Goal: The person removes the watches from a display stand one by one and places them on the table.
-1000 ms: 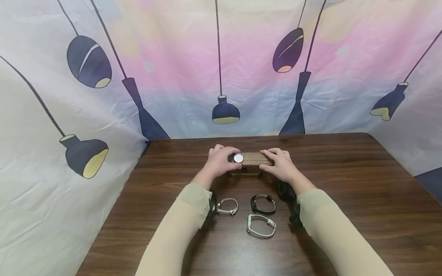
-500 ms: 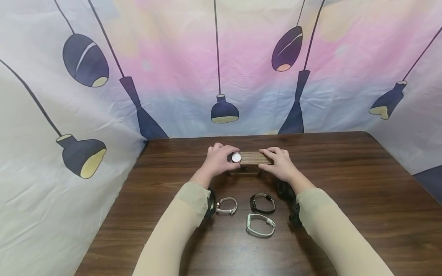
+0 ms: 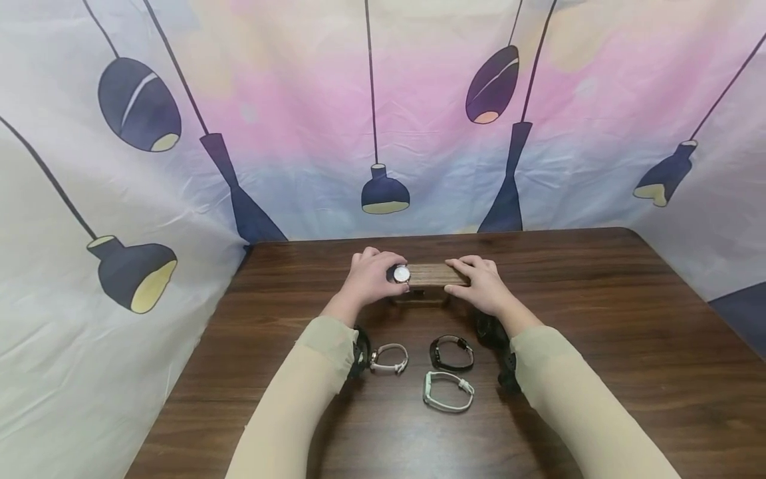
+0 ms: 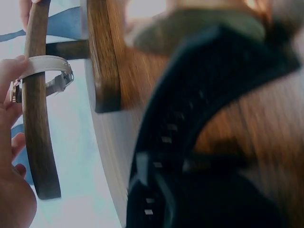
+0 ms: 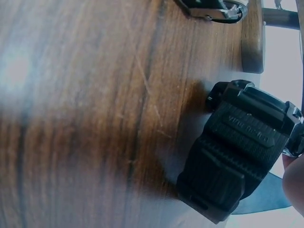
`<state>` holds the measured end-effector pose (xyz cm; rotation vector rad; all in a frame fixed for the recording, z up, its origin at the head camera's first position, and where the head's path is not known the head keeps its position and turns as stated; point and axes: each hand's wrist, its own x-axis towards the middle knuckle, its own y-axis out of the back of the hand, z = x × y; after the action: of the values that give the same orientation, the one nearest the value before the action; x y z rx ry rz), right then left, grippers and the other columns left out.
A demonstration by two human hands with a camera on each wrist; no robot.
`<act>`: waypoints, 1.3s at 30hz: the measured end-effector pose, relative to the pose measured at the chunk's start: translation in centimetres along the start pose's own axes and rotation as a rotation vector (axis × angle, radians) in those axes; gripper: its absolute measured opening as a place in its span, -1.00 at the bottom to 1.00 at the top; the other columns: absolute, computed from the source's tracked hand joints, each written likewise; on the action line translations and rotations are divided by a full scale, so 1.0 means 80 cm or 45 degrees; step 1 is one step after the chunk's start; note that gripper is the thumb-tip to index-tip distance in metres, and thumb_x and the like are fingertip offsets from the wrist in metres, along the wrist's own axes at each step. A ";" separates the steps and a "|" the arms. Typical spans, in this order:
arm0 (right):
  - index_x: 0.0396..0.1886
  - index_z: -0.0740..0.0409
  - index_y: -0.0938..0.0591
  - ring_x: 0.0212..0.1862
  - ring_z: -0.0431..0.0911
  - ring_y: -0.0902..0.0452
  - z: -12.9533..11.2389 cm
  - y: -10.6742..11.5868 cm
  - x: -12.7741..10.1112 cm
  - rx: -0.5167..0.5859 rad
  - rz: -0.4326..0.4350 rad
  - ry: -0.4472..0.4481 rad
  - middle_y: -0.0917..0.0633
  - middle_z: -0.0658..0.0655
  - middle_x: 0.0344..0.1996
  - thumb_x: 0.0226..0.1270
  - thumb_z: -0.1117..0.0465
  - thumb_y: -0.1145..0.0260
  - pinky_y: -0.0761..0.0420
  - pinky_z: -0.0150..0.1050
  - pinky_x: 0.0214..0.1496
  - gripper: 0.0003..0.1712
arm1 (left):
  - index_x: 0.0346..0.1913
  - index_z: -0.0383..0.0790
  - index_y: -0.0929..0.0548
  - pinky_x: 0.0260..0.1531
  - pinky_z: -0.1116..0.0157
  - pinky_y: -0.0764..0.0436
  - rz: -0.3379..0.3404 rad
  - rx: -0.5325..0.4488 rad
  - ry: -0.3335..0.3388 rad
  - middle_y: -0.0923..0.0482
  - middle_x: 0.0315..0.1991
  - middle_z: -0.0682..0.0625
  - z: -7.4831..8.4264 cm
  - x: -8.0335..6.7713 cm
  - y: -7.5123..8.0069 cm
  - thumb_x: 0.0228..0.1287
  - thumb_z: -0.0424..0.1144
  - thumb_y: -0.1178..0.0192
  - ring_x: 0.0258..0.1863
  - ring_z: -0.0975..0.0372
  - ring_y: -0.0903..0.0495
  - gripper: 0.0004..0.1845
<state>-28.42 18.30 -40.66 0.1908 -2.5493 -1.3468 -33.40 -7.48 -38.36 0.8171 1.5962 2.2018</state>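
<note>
A wooden watch stand [image 3: 432, 274] stands near the table's far edge, its raised bar above a wooden base [image 3: 419, 302]. A watch with a round white dial [image 3: 401, 273] is looped round the bar's left part; its white strap [image 4: 47, 64] shows in the left wrist view. My left hand [image 3: 370, 279] pinches this watch at the dial, thumb in front and fingers behind. My right hand [image 3: 486, 287] grips the bar's right end, thumb on the near side. In the right wrist view little of that hand shows.
In front of the stand lie a white-strapped watch [image 3: 391, 368], a black watch [image 3: 457, 368] and a pale green watch [image 3: 427, 388]. A chunky black watch [image 5: 247, 123] stands by my right forearm. A blurred black strap [image 4: 161, 104] crosses the left wrist view. Patterned cloth [image 3: 323, 193] hangs behind.
My left hand and the watch have shifted slightly left along the bar. My right hand keeps its grip on the other end. The head view has turned a little.
</note>
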 end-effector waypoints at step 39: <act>0.39 -0.02 -0.32 0.30 0.25 0.03 -0.005 0.004 -0.001 0.002 -0.027 0.021 -0.25 0.20 0.28 0.28 -0.09 -0.25 -0.14 0.22 0.21 -0.29 | 0.06 0.05 -0.58 -0.12 0.07 -0.18 -0.009 -0.030 0.072 -0.55 -0.01 0.13 -0.046 -0.030 0.017 -0.04 0.11 -0.35 -0.01 0.10 -0.31 -0.46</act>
<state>-28.25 18.19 -40.24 0.2288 -2.5418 -1.3450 -33.57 -12.06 -38.51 0.7471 1.5934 2.2535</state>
